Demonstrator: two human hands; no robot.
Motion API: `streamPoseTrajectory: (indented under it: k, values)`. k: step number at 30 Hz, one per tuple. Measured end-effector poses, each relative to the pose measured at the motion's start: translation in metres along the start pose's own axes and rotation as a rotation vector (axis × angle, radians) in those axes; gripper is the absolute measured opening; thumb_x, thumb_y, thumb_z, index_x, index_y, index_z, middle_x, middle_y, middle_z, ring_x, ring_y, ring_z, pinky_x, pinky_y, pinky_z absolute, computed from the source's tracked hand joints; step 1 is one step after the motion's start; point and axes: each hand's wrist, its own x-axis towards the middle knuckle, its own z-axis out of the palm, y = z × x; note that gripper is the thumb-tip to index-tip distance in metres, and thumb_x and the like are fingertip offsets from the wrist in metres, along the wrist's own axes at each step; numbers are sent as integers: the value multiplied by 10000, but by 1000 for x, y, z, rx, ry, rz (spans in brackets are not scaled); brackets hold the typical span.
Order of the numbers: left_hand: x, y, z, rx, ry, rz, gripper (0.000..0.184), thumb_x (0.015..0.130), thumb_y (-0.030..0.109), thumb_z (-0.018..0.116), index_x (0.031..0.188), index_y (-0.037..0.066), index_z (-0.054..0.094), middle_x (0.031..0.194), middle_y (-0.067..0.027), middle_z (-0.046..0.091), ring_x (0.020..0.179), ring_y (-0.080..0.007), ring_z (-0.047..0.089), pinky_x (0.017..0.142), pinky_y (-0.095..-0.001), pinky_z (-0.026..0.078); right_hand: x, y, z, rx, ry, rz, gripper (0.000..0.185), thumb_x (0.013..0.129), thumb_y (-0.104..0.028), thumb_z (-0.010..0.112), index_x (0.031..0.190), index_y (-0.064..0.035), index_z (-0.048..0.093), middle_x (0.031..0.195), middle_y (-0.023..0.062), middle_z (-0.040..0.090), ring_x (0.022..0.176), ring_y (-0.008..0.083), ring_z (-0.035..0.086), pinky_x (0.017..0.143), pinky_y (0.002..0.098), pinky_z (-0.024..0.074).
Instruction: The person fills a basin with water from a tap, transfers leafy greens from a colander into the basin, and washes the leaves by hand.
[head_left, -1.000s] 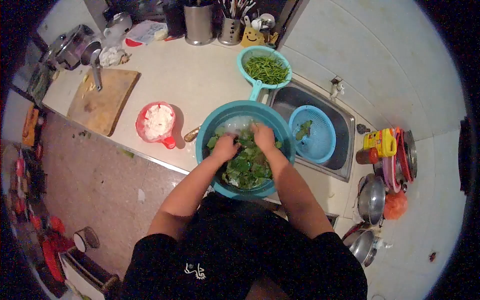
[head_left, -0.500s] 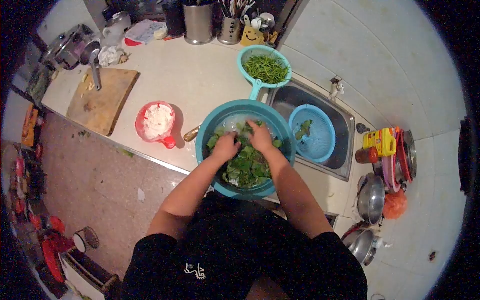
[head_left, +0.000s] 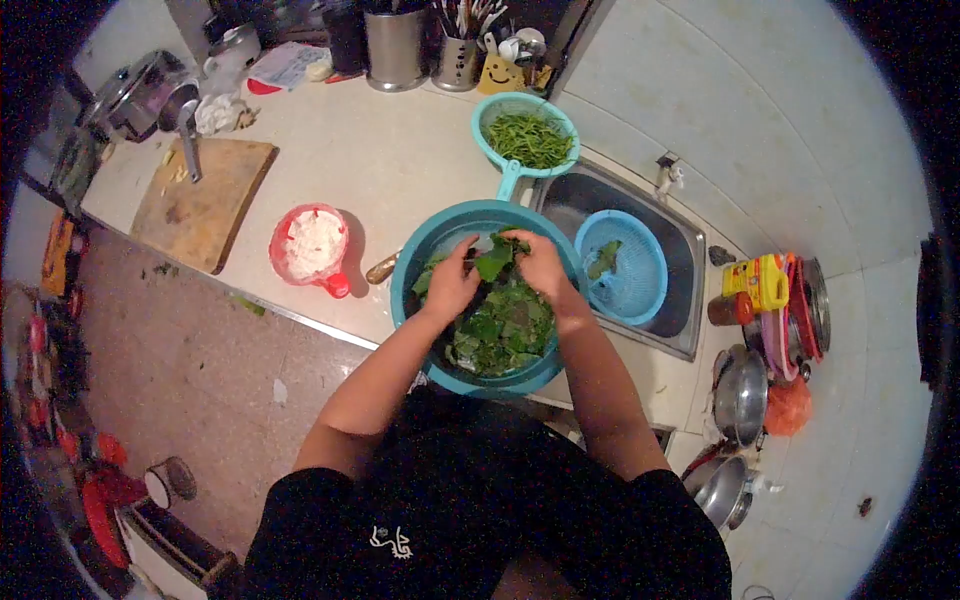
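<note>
Several pale bits [head_left: 180, 175] at far left, scattered on a wooden cutting board [head_left: 220, 205], with a long grey handle [head_left: 192, 158] resting over its far edge. Next along, a red bowl [head_left: 279, 250] of white stuff [head_left: 313, 245], powder or paste, hard to tell which. Then a brown handle [head_left: 382, 268], just beside a teal basin [head_left: 488, 208].

Inside the basin, loose leafy greens [head_left: 500, 330], heaped mostly toward the near side. Left hand [head_left: 455, 285] over the basin's left half, fingers curved and a little apart, close to the leaves; impossible to tell whether gripping any. Between the hands, a broad leaf [head_left: 492, 264] above the heap. Behind the basin, a turquoise strainer [head_left: 510, 180] of thin green pods or stems [head_left: 530, 138]. Right hand [head_left: 540, 265] over the basin's right half, fingers bent down over the leaf, apparently pinching its edge, with the thumb mostly hidden.

By the look of them, light and limp greens, likely slippery when wet and quick to tear or bruise. Best taken by the stems, or scooped loosely from beneath, without hard squeezing.

Farther right, a blue basket [head_left: 650, 275] in the sink [head_left: 683, 300], with a few leaves [head_left: 604, 260] inside. Beyond, a yellow container [head_left: 765, 285].
</note>
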Motion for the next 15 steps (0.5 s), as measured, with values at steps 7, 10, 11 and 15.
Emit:
streamPoseTrajectory:
  k: [7,10,11,15]
  values:
    - [4,-5,6,58,82,111,373,679,17,553,1047,47,504,908,-158,572,805,-306,566,708,-356,446,-16,-23,3,1246,-272,375,319,838,-217,482,1138,-117,440,1058,38,489,961,189,477,794,376,408]
    - [4,-11,6,196,98,168,322,667,21,575,987,21,539,890,-163,570,831,-311,553,740,-366,431,-16,-22,15,1047,-190,375,296,813,-260,532,1060,-102,485,1019,29,499,936,163,477,764,360,414]
    - [4,-11,6,258,75,197,300,664,28,585,962,9,551,898,-170,563,853,-316,544,762,-370,421,-15,-18,21,902,-136,376,270,807,-232,546,1035,-97,494,1003,26,504,914,155,487,744,344,421]
    - [1,-16,11,198,26,146,329,674,34,578,999,15,534,977,-186,527,922,-325,507,799,-381,399,-4,12,43,491,88,89,217,749,-111,595,945,-57,521,846,39,545,785,136,529,644,260,431]
